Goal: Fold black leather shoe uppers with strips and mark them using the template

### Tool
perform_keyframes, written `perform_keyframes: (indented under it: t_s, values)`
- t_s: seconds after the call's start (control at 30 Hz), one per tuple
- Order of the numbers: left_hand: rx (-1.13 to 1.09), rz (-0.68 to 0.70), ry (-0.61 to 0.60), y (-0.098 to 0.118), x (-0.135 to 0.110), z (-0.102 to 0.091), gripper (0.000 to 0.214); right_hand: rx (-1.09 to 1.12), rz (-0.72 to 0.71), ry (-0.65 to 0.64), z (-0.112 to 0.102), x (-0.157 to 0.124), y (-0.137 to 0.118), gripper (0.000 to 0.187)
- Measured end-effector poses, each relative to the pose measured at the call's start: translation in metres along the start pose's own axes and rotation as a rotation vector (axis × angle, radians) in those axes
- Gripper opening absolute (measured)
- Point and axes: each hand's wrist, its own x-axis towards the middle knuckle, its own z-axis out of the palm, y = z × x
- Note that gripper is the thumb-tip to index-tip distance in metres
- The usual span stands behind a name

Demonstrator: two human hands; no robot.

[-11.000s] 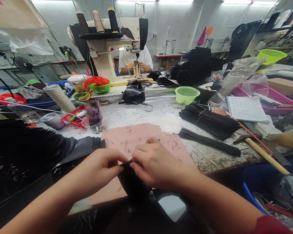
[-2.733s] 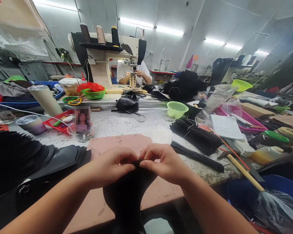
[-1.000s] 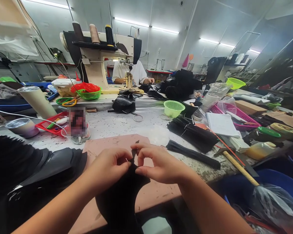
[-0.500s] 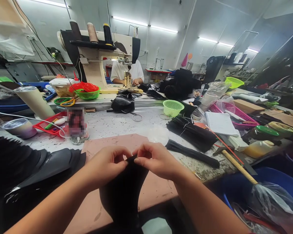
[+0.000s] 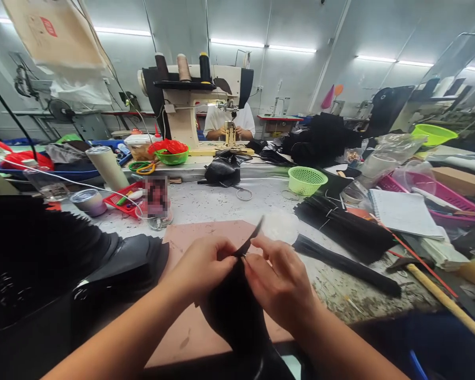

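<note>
My left hand [image 5: 203, 264] and my right hand [image 5: 279, 279] meet over a pink mat [image 5: 198, 237] at the near edge of the table. Both pinch the top edge of a black leather piece [image 5: 233, 311] that hangs down between them. A narrow black strip [image 5: 249, 240] sticks up from the pinch, slanting to the right. The fingers of both hands are closed on the material. A stack of black leather pieces [image 5: 63, 264] lies just left of my left forearm.
Bundles of black strips [image 5: 344, 232] lie to the right, with a hammer [image 5: 439, 293], a notebook [image 5: 404, 211] and a pink tray [image 5: 443, 192] beyond. A green basket [image 5: 305, 180], a glass jar [image 5: 157, 200] and a sewing machine [image 5: 193, 103] stand farther back, where another person [image 5: 229, 119] sews.
The view has swung left and down slightly. My hands have shifted right and closer together, and the thin strip now sticks up above the pinch.
</note>
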Motion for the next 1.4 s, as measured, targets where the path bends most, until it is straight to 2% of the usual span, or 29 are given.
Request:
perform_keyframes:
  t_s: [0.07, 0.2, 0.5, 0.67, 0.87, 1.3, 1.4]
  values:
    - [0.02, 0.005, 0.031, 0.0, -0.002, 0.0, 0.017, 0.022, -0.01, -0.031, 0.001, 0.002, 0.0, 0.022]
    - [0.052, 0.024, 0.038, -0.001, -0.003, 0.0, 0.02, 0.224, 0.057, -0.16, 0.004, 0.006, 0.002, 0.021]
    - [0.001, 0.057, -0.023, -0.005, -0.003, -0.003, 0.027, 0.546, 0.438, -0.509, -0.008, 0.022, 0.005, 0.014]
    - [-0.188, 0.021, -0.088, -0.005, -0.002, -0.006, 0.027, 0.674, 0.567, -0.45, -0.005, 0.027, 0.012, 0.009]
    - [-0.202, -0.002, -0.097, -0.003, 0.001, -0.006, 0.027, 0.79, 0.625, -0.399, 0.0, 0.026, 0.018, 0.008]
    - [-0.094, 0.024, -0.104, -0.003, 0.005, -0.003, 0.023, 0.735, 0.688, -0.433, 0.0, 0.028, 0.019, 0.009]
    - [-0.07, 0.035, -0.082, -0.001, 0.005, -0.003, 0.023, 0.677, 0.658, -0.436, -0.003, 0.029, 0.018, 0.013]
